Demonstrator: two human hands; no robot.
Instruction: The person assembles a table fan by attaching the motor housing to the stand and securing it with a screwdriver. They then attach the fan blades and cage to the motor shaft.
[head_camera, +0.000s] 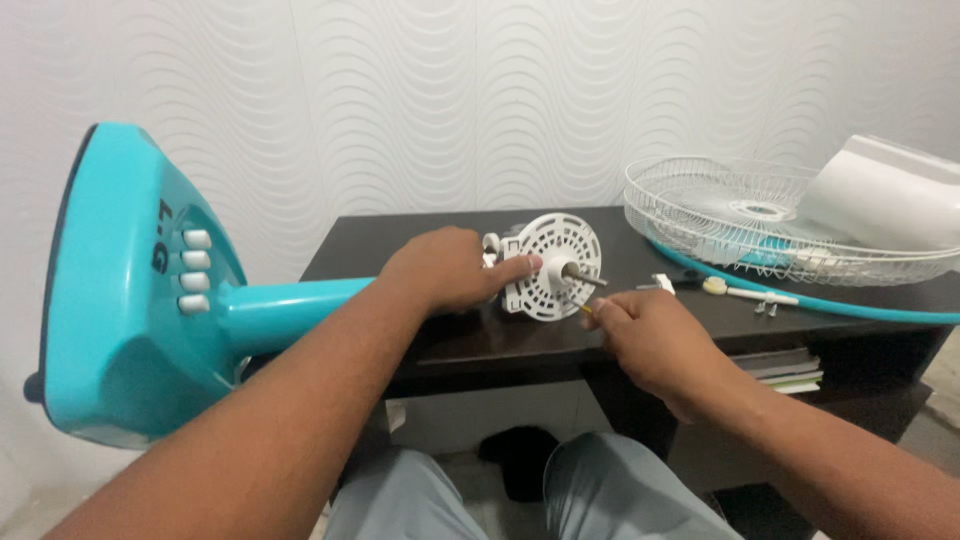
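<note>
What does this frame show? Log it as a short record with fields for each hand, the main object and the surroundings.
left hand: grips the white motor housing of a fan lying on its side
right hand: fingers pinch a small yellowish item, too small to identify, just below the motor shaft
fan: turquoise base with white buttons at left, pole running to the motor
surface: dark table
nearby: white wire grille, white-handled screwdriver, loose screws

The bare left hand (445, 268) lies palm down with fingers curled and thumb stretched right, touching the white round slotted fan motor plate (552, 266). The bare right hand (645, 335) sits just below and right of that plate — fingertips pinched together, forearm running back toward the lower right.
</note>
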